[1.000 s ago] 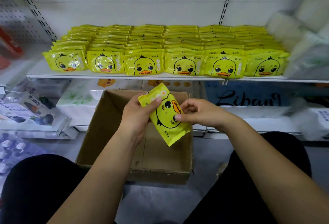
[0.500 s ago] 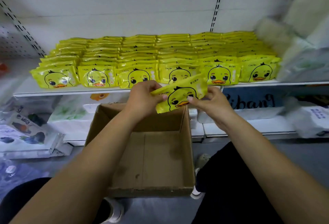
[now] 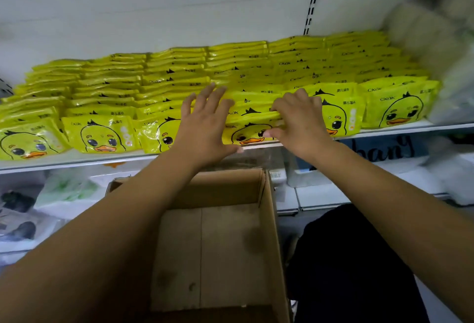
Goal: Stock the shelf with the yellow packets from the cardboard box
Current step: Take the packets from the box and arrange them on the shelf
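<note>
Yellow packets (image 3: 179,84) printed with a duck face fill the shelf (image 3: 77,161) in 6 rows that run front to back. Each packet leans backward with its face outward, so the front one shows the full design to a shopper.

In the head view, the right hand (image 3: 300,122) is at the 4th row from the left. Its fingers (image 3: 295,103) are curled over the top edge of the front packet (image 3: 246,136) and its thumb is under the packet's right side, so it grasps the packet as it sits at the shelf lip. This looks like seating the packet upright against the ones behind it. The left hand (image 3: 205,125) is released, with its fingers (image 3: 214,93) spread flat over the neighbouring row. It probably steadies the slippery stack so nothing slides while the packet is squared up.

The cardboard box (image 3: 205,245) stands below on the floor, between the arms, and no packets show on its bare bottom. By that, the stocking looks nearly finished.

The shelf is a white board against a white back panel (image 3: 154,2) with a slotted upright (image 3: 312,2). Pale bundles (image 3: 436,40), blurred, crowd its right end. A lower shelf (image 3: 320,203) carries white packs (image 3: 66,192) and a blue sign (image 3: 384,149) in script. A dark trouser leg (image 3: 359,258) sits to the right of the box.
</note>
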`<state>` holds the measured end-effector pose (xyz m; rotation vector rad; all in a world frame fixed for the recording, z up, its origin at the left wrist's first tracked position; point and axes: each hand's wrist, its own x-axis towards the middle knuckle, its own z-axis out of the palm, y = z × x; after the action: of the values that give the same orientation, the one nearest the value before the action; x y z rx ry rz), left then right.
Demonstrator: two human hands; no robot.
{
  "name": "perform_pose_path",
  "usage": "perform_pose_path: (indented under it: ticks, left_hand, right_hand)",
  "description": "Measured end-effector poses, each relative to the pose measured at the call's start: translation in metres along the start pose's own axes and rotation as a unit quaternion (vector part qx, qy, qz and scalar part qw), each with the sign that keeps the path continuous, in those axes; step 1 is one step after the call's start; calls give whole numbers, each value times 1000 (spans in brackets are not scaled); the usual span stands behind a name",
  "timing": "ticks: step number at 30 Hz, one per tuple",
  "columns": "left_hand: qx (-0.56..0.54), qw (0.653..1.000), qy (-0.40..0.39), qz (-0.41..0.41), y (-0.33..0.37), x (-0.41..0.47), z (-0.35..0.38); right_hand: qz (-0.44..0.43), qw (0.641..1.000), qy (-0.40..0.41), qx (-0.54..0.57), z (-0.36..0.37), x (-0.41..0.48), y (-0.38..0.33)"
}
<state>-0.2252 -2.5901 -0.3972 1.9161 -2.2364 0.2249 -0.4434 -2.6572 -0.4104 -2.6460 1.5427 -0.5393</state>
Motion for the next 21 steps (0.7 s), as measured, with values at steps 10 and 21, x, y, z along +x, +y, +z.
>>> perform_pose_path:
  ticks: [10, 21]
  left_hand:
    - [122, 984, -127, 25, -3, 43, 13]
    - [115, 987, -111, -3, -11, 63, 24]
  right_hand:
    - [-71, 980, -91, -160, -2, 21, -15]
    - [-96, 970, -148, -170, 6, 71, -5]
